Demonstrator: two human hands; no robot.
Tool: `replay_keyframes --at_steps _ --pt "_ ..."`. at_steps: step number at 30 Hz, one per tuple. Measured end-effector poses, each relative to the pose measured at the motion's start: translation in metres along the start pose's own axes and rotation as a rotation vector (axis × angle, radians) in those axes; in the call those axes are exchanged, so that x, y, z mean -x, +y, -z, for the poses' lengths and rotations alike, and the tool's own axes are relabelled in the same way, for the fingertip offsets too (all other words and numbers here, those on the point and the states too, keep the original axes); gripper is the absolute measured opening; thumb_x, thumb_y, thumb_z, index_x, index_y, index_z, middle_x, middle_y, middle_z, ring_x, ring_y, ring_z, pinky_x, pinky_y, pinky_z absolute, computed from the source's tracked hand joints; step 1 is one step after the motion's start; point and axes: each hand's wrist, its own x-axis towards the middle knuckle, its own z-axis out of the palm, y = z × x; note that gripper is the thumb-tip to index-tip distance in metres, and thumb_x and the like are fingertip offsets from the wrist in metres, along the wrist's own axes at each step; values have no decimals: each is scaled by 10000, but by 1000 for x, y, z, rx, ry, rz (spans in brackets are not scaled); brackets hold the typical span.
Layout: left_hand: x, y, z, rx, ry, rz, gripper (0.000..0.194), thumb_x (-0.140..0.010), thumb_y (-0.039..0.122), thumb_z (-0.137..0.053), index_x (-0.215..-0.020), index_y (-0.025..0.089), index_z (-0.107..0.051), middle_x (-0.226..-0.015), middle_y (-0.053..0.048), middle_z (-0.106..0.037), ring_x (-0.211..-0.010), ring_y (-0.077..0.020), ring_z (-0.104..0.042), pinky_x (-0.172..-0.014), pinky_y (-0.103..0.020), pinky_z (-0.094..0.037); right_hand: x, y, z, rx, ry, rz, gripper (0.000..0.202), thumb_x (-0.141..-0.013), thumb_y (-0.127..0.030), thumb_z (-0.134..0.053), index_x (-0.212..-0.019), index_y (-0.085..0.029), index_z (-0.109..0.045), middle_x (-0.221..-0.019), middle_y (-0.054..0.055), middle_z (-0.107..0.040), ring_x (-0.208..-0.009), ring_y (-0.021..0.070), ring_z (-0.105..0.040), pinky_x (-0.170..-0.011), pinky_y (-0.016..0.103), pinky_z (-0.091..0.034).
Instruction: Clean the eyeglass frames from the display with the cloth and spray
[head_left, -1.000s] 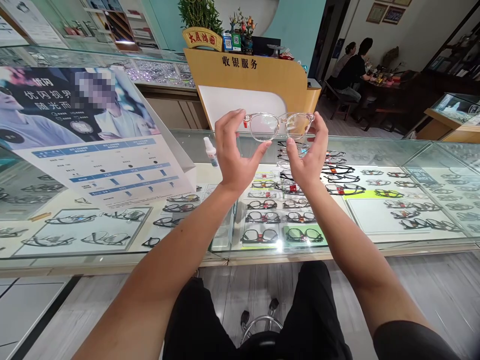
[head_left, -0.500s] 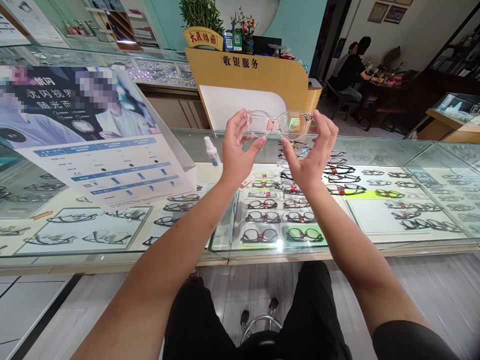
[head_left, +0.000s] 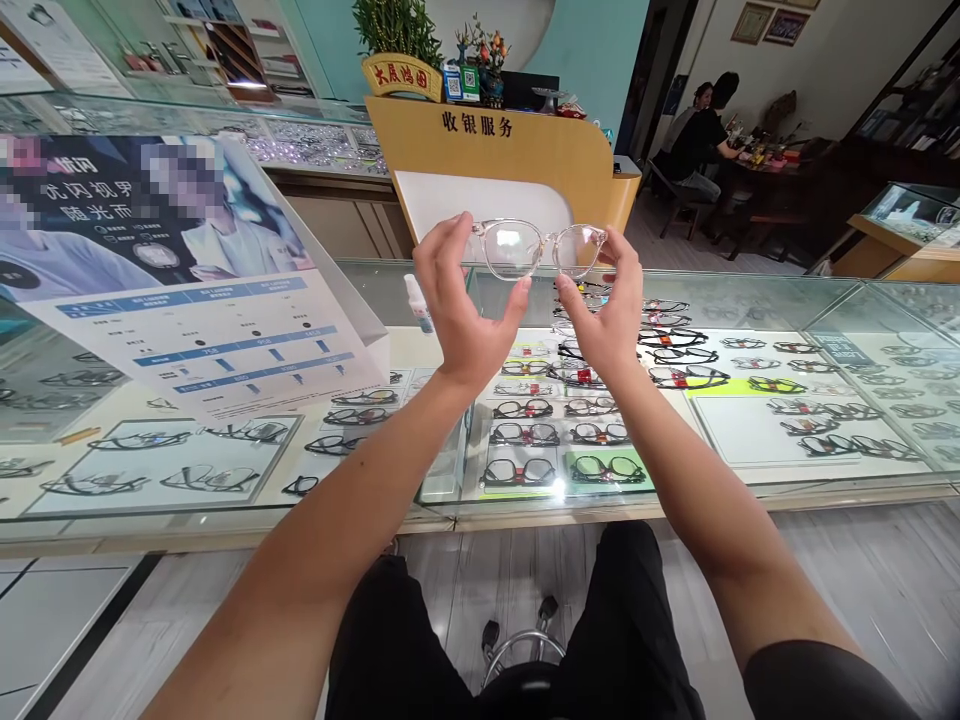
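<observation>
A pair of eyeglasses (head_left: pixel 548 238) with a thin clear frame is held up level above the glass display counter (head_left: pixel 750 290). My left hand (head_left: pixel 469 310) grips its left end, thumb near the lower rim. At the other end, my right hand (head_left: pixel 607 310) has its fingers around the hinge side, with the thumb under the right lens. Light glints on the left lens. Below my hands, inside the counter, several rows of eyeglasses (head_left: pixel 523 433) lie on white and green backing. A small white spray bottle (head_left: pixel 418 303) stands just left of my left hand, partly hidden by it.
On the left of the counter stands a large folded advertising sign (head_left: pixel 247 330). Beyond is a wooden cashier desk (head_left: pixel 495 150) with a plant (head_left: pixel 397 35). Two people (head_left: pixel 697 145) sit at a table at the back right. A stool base (head_left: pixel 523 640) shows between my legs.
Both hands have moved a little left with the eyeglasses. The frame has turned, so the left lens now looks larger and the right one narrower.
</observation>
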Motion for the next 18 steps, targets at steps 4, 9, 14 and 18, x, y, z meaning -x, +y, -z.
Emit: replay_keyframes --at_steps 4,9,14,18 --pt "-2 4 -2 -93 115 -145 812 -911 647 -841 -1599 354 -526 -1520 -148 -598 -1463 -398 -570 -1128 -632 -588 2 2 -5 -36 -17 -6 811 -1080 -744 -521 -1747 -319 -342 -1600 172 -608 -1454 354 -625 -1176 648 -555" --pt "-3 6 -3 -118 186 -217 771 -924 619 -825 -1592 360 -540 -1453 -129 -614 -1348 -371 -619 -1106 -636 -600 4 2 -6 -46 -19 -14 764 -1090 -751 -501 -1712 -320 -393 -1529 158 -640 -1371 332 -650 -1169 640 -554" --pt "0 7 2 -141 106 -48 800 -900 574 -875 -1598 393 -530 -1565 -119 -595 -1518 -391 -541 -1197 -613 -558 4 0 -2 -34 -23 -34 724 -1087 -753 -507 -1657 -310 -449 -1458 144 -664 -1254 312 -673 -1119 622 -583" --pt "0 4 1 -92 100 -31 813 -886 600 -873 -1590 381 -529 -1575 -125 -582 -1541 -404 -515 -1232 -631 -524 4 1 -3 -17 -36 -29 710 -1096 -734 -497 -1667 -318 -436 -1456 141 -657 -1246 308 -666 -1098 614 -588"
